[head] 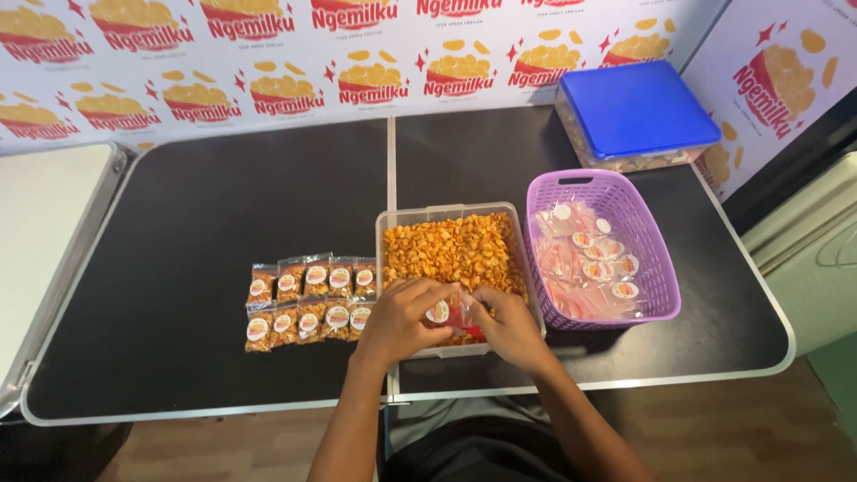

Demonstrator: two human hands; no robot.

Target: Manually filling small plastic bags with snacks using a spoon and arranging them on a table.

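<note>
Lower centre of frame: left hand (402, 317) and right hand (511, 326) meet over the near end of a clear snack tub (451, 214), fingers of both pinching one small sachet (446, 312) with a round label and red edge. Left of the tub, filled sachets (308, 299) lie in two rows. Right of it, purple basket (656, 268) of empty sachets. Upper right, blue-lidded box (638, 107). Black table (196, 214).

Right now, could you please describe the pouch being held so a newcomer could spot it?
On the black table, find the clear tub of orange snacks. Over its near edge, both hands pinch one small pouch, the only one neither laid in rows nor in the purple basket.
</note>
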